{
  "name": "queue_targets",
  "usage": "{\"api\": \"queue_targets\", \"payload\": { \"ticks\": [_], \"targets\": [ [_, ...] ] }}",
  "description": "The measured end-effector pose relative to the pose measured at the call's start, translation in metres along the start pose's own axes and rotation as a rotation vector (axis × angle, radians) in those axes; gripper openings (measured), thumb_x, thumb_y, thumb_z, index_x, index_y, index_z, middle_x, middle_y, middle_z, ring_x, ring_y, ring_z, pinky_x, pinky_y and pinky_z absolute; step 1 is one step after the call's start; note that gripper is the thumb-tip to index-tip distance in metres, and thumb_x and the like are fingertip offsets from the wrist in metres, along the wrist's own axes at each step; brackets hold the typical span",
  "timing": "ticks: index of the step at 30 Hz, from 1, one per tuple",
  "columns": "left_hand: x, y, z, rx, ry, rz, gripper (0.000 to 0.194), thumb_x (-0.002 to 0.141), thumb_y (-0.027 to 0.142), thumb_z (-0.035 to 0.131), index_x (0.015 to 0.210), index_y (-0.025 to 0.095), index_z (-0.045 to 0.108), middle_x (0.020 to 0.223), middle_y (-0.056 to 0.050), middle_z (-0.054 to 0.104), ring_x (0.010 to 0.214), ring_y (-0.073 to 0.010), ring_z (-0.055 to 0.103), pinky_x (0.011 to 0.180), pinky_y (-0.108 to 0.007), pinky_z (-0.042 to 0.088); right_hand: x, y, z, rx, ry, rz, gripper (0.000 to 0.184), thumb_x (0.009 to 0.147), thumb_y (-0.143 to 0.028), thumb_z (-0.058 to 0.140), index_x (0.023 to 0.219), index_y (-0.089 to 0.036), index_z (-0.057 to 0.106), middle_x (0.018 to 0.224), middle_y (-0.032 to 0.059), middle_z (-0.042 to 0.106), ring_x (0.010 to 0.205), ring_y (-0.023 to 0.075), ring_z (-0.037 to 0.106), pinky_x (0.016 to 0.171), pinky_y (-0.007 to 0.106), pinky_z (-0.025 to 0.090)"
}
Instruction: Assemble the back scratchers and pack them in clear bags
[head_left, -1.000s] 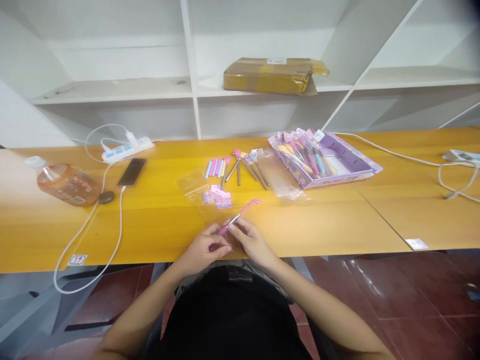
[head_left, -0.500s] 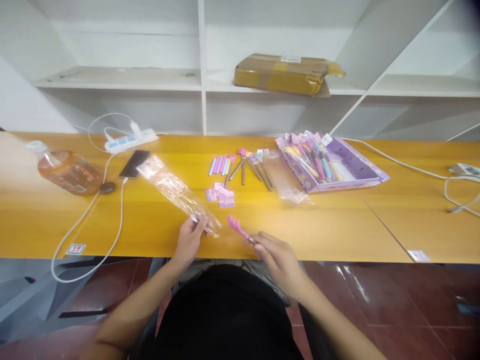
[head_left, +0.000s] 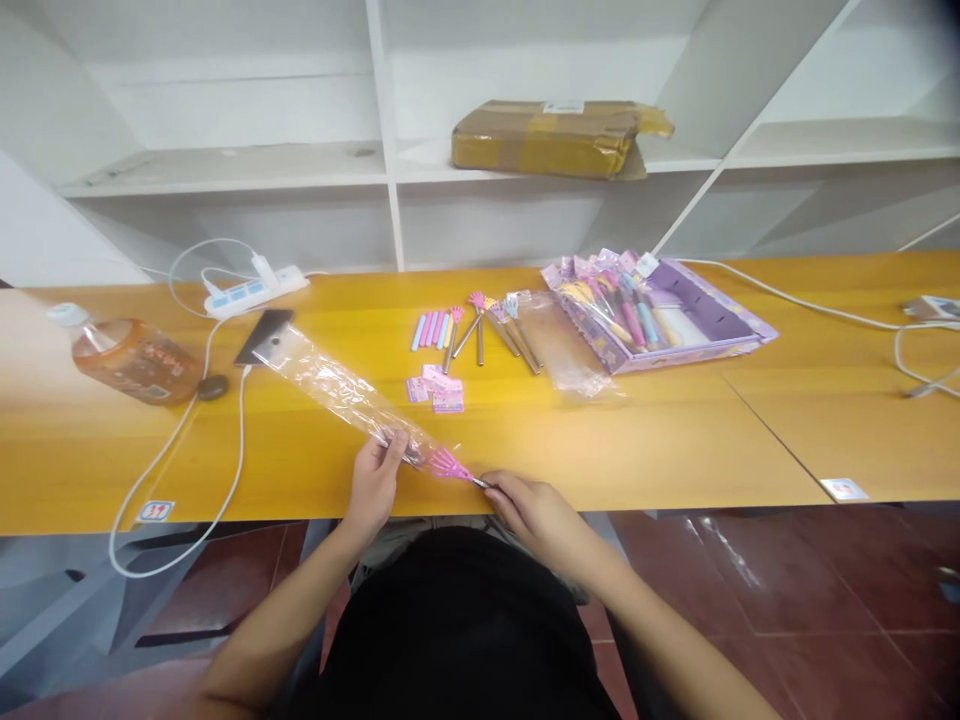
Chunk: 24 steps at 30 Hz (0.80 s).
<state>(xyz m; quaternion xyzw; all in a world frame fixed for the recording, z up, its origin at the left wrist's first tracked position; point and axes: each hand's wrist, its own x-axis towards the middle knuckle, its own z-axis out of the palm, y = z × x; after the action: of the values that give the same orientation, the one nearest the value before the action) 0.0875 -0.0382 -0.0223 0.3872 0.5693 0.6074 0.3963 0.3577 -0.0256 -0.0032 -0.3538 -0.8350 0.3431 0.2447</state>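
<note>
My left hand (head_left: 377, 480) is closed on the near end of a long clear plastic bag (head_left: 337, 388), pinched between thumb and fingers. My right hand (head_left: 531, 508) grips a pink hand-shaped back scratcher (head_left: 450, 464) by its metal stem. Its pink fingers point left, right at the mouth of the bag; whether they are inside it I cannot tell. Beyond my hands lie small pink cards (head_left: 448, 398), several pastel tubes (head_left: 431, 329) in a row, and more back scratchers (head_left: 480, 335) with metal rods.
A purple box (head_left: 701, 345) of bagged back scratchers stands at the right, beside another clear bag (head_left: 574, 360). On the left are a bottle (head_left: 139, 360), a phone (head_left: 262, 337), cables and a power strip (head_left: 256, 291). A taped cardboard parcel (head_left: 551, 140) rests on the shelf.
My right hand has brought the pink back scratcher left and down, so its head now meets the bag's near end. My left hand still pinches the bag. The view has shifted slightly.
</note>
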Motion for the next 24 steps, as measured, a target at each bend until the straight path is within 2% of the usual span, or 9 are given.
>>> {"api": "queue_targets", "payload": {
  "ticks": [6, 11, 17, 24],
  "targets": [
    [-0.003, 0.002, -0.001, 0.067, -0.077, 0.024, 0.049, 0.098, 0.066, 0.073, 0.088, 0.018, 0.076, 0.086, -0.007, 0.08, 0.081, -0.0224, 0.075, 0.082, -0.034, 0.06, 0.001, 0.0, 0.0, -0.019, -0.009, -0.009, 0.026, 0.119, -0.035, 0.046, 0.123, -0.025, 0.07, 0.111, 0.0079, 0.081, 0.096, 0.0254, 0.079, 0.084, 0.037, 0.06],
    [-0.005, 0.01, 0.0, 0.129, -0.099, 0.009, 0.052, 0.096, 0.07, 0.073, 0.09, 0.018, 0.076, 0.087, -0.007, 0.08, 0.084, -0.0231, 0.075, 0.082, -0.033, 0.06, 0.003, -0.002, 0.0, 0.013, 0.002, -0.025, 0.023, 0.118, -0.032, 0.049, 0.124, -0.025, 0.07, 0.114, 0.007, 0.081, 0.098, 0.0238, 0.079, 0.086, 0.034, 0.059],
    [-0.005, 0.011, 0.002, 0.124, -0.223, -0.027, 0.051, 0.093, 0.069, 0.076, 0.091, 0.018, 0.075, 0.084, -0.006, 0.08, 0.08, -0.0226, 0.074, 0.079, -0.033, 0.06, 0.004, -0.003, 0.001, 0.031, 0.014, -0.004, 0.022, 0.117, -0.032, 0.05, 0.12, -0.025, 0.07, 0.11, 0.0055, 0.081, 0.096, 0.0229, 0.078, 0.085, 0.033, 0.058],
    [-0.006, 0.015, 0.0, 0.177, -0.417, -0.046, 0.042, 0.094, 0.059, 0.079, 0.098, 0.017, 0.082, 0.097, -0.008, 0.085, 0.091, -0.0266, 0.077, 0.088, -0.035, 0.059, 0.005, -0.003, 0.004, 0.105, 0.021, -0.008, 0.023, 0.118, -0.033, 0.049, 0.125, -0.026, 0.07, 0.121, 0.0065, 0.081, 0.109, 0.0237, 0.078, 0.096, 0.035, 0.058]
  ]
}}
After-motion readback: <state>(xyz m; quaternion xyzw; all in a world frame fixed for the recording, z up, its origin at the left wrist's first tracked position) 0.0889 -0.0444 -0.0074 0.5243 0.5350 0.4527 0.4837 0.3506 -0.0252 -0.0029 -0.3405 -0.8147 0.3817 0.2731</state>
